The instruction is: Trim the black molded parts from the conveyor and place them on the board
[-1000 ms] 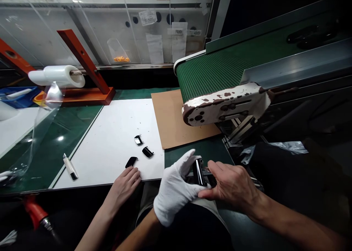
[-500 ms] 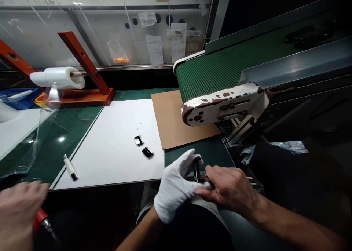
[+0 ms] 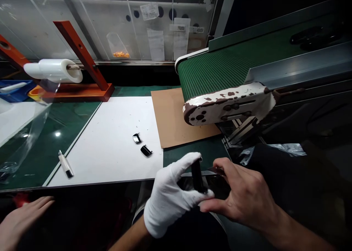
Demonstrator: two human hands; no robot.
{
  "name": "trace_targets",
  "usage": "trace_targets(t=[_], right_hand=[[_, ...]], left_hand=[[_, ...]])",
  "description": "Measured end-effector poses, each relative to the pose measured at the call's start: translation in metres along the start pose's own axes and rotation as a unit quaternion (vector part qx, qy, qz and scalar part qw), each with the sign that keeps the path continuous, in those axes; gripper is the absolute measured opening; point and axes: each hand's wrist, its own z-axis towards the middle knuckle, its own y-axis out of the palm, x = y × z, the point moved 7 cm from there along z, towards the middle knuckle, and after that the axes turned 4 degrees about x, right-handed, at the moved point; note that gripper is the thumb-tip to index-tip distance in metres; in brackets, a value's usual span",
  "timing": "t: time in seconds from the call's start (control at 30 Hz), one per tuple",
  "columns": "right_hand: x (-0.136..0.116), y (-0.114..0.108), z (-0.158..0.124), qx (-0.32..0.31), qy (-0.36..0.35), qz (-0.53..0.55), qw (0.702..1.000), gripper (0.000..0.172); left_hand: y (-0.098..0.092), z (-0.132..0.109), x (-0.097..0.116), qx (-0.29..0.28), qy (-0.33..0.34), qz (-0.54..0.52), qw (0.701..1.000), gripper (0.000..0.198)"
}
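Note:
My left hand (image 3: pixel 167 194), in a white glove, grips a slim black plastic part (image 3: pixel 197 175) upright between thumb and fingers. Bare and just to the right of it, my right hand (image 3: pixel 242 192) pinches a small thin blade (image 3: pixel 216 170) whose tip points toward the part. Most of the blade is hidden by my fingers. My right thumb is close to the gloved thumb at the lower end of the part. Two small glossy black pieces, one (image 3: pixel 136 138) behind the other (image 3: pixel 146 151), lie on the white sheet (image 3: pixel 115 133).
A white tube-shaped tool (image 3: pixel 66 164) lies at the sheet's left edge. Cardboard (image 3: pixel 172 122) lies under the end of a green conveyor (image 3: pixel 211 75). A film roll (image 3: pixel 55 70) sits on an orange stand (image 3: pixel 82 56). Another person's hand (image 3: pixel 24 218) is at lower left.
My right hand has shifted right and opened a small gap from the black part, showing the blade. My gloved hand has turned the part more into view. The other person's hand has moved lower.

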Motion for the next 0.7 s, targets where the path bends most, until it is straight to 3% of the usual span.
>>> trace_targets(t=[0.1,0.23,0.33,0.57,0.63,0.7], right_hand=[[0.005,-0.003,-0.002,-0.045,0.028,0.075,0.996,0.07],[0.011,-0.002,-0.006,-0.102,0.078,0.173,0.977,0.033],[0.012,0.001,-0.01,-0.121,0.098,0.234,0.96,0.021],[0.013,0.008,-0.022,-0.165,0.178,0.339,0.909,0.033],[0.008,0.008,-0.021,-0.172,0.162,0.306,0.922,0.051],[0.002,0.005,-0.017,-0.148,0.114,0.225,0.956,0.065]], left_hand=[[-0.004,-0.001,0.012,0.001,0.05,0.069,0.996,0.065],[-0.005,-0.003,0.023,-0.018,0.104,0.142,0.984,0.066],[-0.003,-0.004,0.025,-0.034,0.103,0.164,0.981,0.066],[0.002,-0.002,0.028,-0.055,0.057,0.133,0.988,0.06],[0.003,-0.003,0.026,-0.059,0.044,0.131,0.989,0.062],[0.005,-0.005,0.024,-0.066,0.032,0.134,0.988,0.066]])
